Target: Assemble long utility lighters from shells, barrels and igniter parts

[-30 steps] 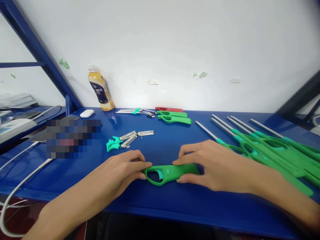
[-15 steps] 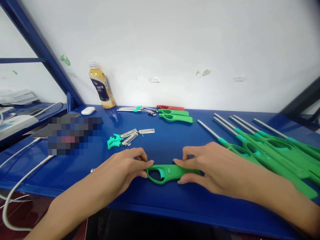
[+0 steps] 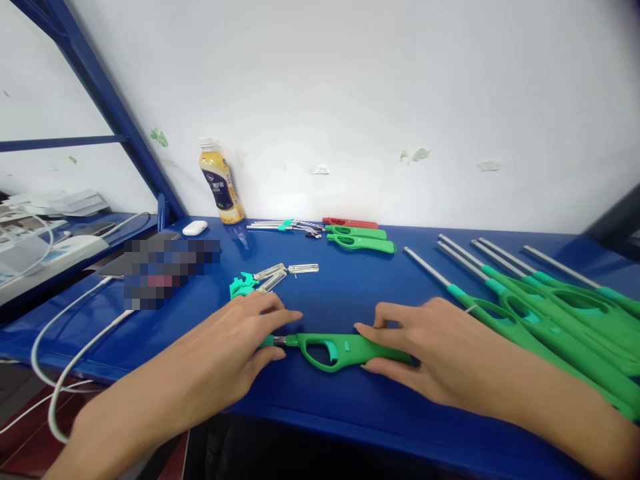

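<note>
A green lighter body [image 3: 345,348] with a teal trigger and an oval finger loop lies on the blue table near its front edge. My right hand [image 3: 417,337] grips its rear end between thumb and fingers. From the nose on the left runs a metal tube [image 3: 281,340], with a teal collar [image 3: 268,341] partly under my left hand [image 3: 245,337]. That hand's thumb and index finger are spread on either side of the tube; the rest of the tube is hidden beneath the hand.
Long-nosed green lighters [image 3: 545,313] lie at right. Behind are green and red lighter bodies [image 3: 360,243], metal tubes with wires [image 3: 273,227], clear fuel tanks [image 3: 303,269] and teal parts [image 3: 243,285]. A yellow bottle [image 3: 220,183], white case [image 3: 195,228] and cabled devices stand left.
My left hand has let its pinch on the lighter's nose go and moved left along the tube, its fingers now apart. My right hand keeps its grip. The view has shifted slightly.
</note>
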Demonstrator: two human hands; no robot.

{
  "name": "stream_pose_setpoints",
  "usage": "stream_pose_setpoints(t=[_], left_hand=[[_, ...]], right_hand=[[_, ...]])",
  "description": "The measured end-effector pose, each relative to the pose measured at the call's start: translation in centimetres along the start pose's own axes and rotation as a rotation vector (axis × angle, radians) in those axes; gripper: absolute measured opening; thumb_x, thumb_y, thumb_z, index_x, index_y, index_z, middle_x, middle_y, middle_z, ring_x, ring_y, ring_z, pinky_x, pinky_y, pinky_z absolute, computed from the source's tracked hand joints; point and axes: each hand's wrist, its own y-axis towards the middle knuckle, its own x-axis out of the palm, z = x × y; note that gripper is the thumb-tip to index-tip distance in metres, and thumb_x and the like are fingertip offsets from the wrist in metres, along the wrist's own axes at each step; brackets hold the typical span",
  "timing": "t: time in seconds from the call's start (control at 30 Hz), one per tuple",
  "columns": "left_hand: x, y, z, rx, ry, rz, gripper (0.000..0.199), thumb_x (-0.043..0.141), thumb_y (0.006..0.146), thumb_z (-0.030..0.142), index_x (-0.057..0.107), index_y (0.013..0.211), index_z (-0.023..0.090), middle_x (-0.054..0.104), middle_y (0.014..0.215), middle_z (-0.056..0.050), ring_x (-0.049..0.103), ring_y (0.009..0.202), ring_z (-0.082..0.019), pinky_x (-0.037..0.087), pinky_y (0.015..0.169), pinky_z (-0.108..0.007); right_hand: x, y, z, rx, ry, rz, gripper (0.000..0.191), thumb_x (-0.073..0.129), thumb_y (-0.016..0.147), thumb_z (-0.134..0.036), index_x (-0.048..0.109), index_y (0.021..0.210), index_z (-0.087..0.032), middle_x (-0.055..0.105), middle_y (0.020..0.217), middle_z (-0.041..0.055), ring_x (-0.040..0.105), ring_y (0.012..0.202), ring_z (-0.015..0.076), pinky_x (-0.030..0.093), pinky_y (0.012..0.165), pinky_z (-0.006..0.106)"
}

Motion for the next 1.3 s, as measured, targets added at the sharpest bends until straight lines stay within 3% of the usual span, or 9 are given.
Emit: stream_pose_setpoints(t=[0.17,0.33,0.53,0.67,0.8,0.97,1.13,1.3], left_hand=[[-0.6,-0.7,-0.9,-0.138,-0.006,-0.092,0.009,0.062,0.102,0.032,0.068,0.108,0.029,0.071,0.109,-0.003,0.070,0.096,-0.024,0.051,0.082,-0.035],[-0.2,0.4,-0.2,-0.079,-0.087,-0.185,0.016,0.047,0.111,0.033,0.059,0.101,0.027,0.066,0.107,-0.001,0.065,0.091,-0.020,0.046,0.078,-0.033],[-0.3,1.6,0.8,-0.050,-0.005,0.059,0.019,0.046,0.112,0.033,0.062,0.120,0.026,0.069,0.110,-0.003,0.065,0.102,-0.026,0.047,0.087,-0.039],[-0.8,2.3,1.1,0.086,0.009,0.157,0.028,0.046,0.112,0.030,0.064,0.132,0.021,0.068,0.111,-0.008,0.066,0.101,-0.025,0.051,0.086,-0.038],[-1.0,2.7,1.6,0.159,-0.047,0.151,0.033,0.037,0.112,0.019,0.069,0.119,0.018,0.069,0.103,-0.007,0.067,0.088,-0.021,0.052,0.075,-0.032],[-0.3,3.0,1.9,0.199,-0.157,0.188,0.035,0.035,0.106,0.006,0.068,0.110,0.016,0.072,0.101,-0.007,0.068,0.085,-0.017,0.055,0.074,-0.028],[0.1,3.0,2.0,0.326,-0.132,0.369,0.040,0.039,0.101,-0.003,0.063,0.127,0.016,0.073,0.108,-0.006,0.068,0.090,-0.015,0.056,0.078,-0.026],[0.4,3.0,2.1,0.331,-0.017,0.417,0.046,0.045,0.098,-0.006,0.059,0.136,0.017,0.074,0.114,-0.007,0.070,0.097,-0.018,0.056,0.081,-0.030]], right_hand=[[0.0,0.0,-0.1,-0.002,0.019,0.003,0.027,0.064,0.101,-0.036,0.076,0.123,-0.025,0.073,0.099,-0.0006,0.059,0.055,0.0131,0.030,0.056,0.034],[0.2,0.3,-0.4,0.004,0.039,-0.022,0.021,0.060,0.102,-0.038,0.073,0.114,-0.026,0.072,0.105,-0.0016,0.060,0.056,0.0146,0.028,0.054,0.035],[0.4,0.4,0.1,0.031,0.010,0.056,0.024,0.060,0.103,-0.044,0.062,0.116,-0.024,0.072,0.081,-0.0064,0.062,0.051,0.0180,0.027,0.050,0.034],[0.1,0.1,0.2,0.058,0.049,0.074,0.031,0.052,0.108,-0.044,0.056,0.132,-0.026,0.077,0.100,-0.0029,0.075,0.075,0.0220,0.037,0.059,0.035],[0.5,0.0,0.1,0.023,0.077,0.059,0.032,0.050,0.109,-0.044,0.061,0.132,-0.024,0.079,0.101,-0.0011,0.078,0.080,0.0228,0.036,0.059,0.035],[0.3,0.0,0.1,-0.002,0.136,0.086,0.035,0.049,0.109,-0.041,0.063,0.133,-0.020,0.077,0.093,0.0012,0.073,0.071,0.0198,0.032,0.059,0.033],[-1.5,0.2,-0.5,0.105,0.484,-0.045,0.022,0.058,0.104,-0.043,0.070,0.105,-0.025,0.067,0.073,-0.0058,0.056,0.059,0.0122,0.036,0.060,0.027],[-2.2,0.5,-0.5,0.154,0.571,-0.056,0.024,0.060,0.102,-0.047,0.074,0.108,-0.028,0.062,0.069,-0.0062,0.050,0.059,0.0125,0.038,0.060,0.025]])
